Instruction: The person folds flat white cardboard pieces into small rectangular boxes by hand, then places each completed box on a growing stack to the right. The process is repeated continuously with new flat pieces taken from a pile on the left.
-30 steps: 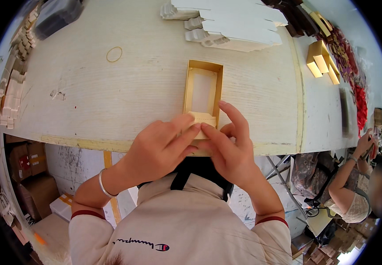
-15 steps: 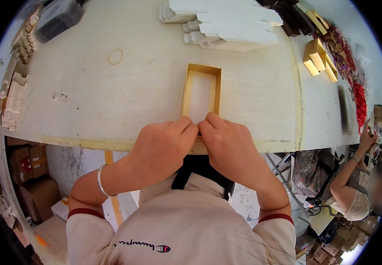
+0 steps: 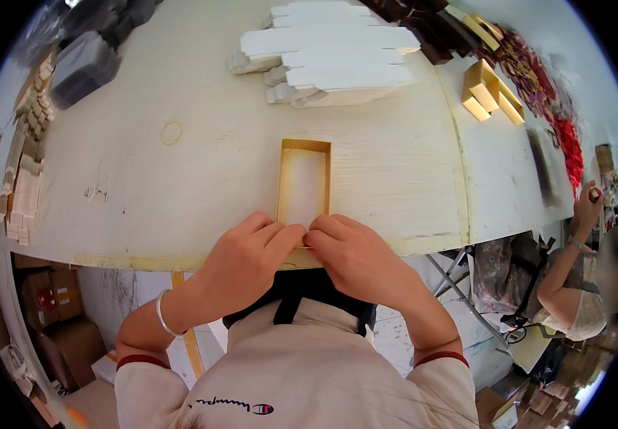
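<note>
An open, shallow rectangular gold cardboard box [image 3: 327,179] with a pale inside floor lies near the front edge of the table, its long sides pointing away from me. Both of my hands are at its near short end. My left hand [image 3: 252,247] pinches this end wall from the left, fingers bent and thumb side inward. Close beside it, my right hand [image 3: 352,247] pinches the same wall from the right. The fingertips of the two hands almost meet and hide most of that end.
Stacked flat white cartons [image 3: 337,61] lie beyond the box. A thin rubber band [image 3: 172,133] is left of it. Gold boxes [image 3: 482,89] stand at the right, dark plastic trays [image 3: 84,68] and cream card pieces [image 3: 23,196] at the left. Another person's hand [image 3: 586,211] shows far right.
The whole view has shifted, so table, box and hands appear lower and slightly left. My hands stay at the box's near end, with only a slight change in finger pose.
</note>
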The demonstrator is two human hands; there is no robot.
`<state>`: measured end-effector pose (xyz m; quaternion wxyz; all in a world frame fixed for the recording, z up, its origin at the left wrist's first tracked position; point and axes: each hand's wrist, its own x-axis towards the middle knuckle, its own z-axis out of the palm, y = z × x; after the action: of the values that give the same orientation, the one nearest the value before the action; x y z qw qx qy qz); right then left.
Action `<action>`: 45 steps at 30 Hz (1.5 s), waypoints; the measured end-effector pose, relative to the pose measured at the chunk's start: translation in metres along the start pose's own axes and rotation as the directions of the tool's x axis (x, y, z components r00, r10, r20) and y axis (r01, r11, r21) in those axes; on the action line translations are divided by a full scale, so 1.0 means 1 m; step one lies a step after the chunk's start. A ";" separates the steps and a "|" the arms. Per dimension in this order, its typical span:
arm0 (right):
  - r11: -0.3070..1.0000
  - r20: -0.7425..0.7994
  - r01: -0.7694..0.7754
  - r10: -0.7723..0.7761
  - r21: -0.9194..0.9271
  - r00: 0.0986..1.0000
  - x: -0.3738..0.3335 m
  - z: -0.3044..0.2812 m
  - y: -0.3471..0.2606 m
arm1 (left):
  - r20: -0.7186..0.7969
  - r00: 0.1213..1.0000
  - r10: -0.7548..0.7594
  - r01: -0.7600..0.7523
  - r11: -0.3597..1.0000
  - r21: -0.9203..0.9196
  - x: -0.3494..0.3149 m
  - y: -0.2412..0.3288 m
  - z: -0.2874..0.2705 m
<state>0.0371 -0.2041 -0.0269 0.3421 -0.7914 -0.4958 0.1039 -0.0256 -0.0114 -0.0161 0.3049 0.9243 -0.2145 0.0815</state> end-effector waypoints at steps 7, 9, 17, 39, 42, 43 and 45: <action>0.985 0.026 -0.009 0.014 -0.172 1.000 -0.004 -0.007 0.002 | -0.011 1.000 -0.026 0.025 0.998 -0.060 0.003 0.004 -0.010; 0.984 -0.012 -0.049 0.048 -0.171 0.999 -0.012 -0.032 0.006 | -0.224 0.974 0.005 -0.043 0.985 -0.164 0.000 0.005 -0.014; 0.689 -0.570 -0.358 -0.097 -0.630 0.816 0.002 -0.229 0.113 | -0.246 0.969 0.027 -0.066 0.986 -0.150 0.003 -0.009 -0.012; 0.915 0.125 -0.084 0.144 -0.394 0.982 0.097 -0.148 0.099 | -0.125 0.990 0.060 -0.059 0.998 0.015 0.076 -0.048 -0.040; 0.917 0.095 -0.122 0.170 -0.379 0.981 0.095 -0.148 0.103 | -0.134 0.989 0.057 -0.056 0.998 0.013 0.076 -0.048 -0.039; 0.933 0.089 -0.115 0.154 -0.342 0.984 0.096 -0.151 0.108 | -0.154 0.986 0.066 -0.063 0.998 0.021 0.075 -0.049 -0.040; 0.964 0.052 -0.109 0.125 -0.244 0.991 0.095 -0.157 0.114 | -0.157 0.986 0.063 -0.059 0.998 0.028 0.076 -0.050 -0.041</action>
<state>0.2435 -0.2227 0.0331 0.2202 -0.8510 -0.4683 0.0893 0.0639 0.0231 0.0110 0.3077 0.9114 -0.2171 0.1661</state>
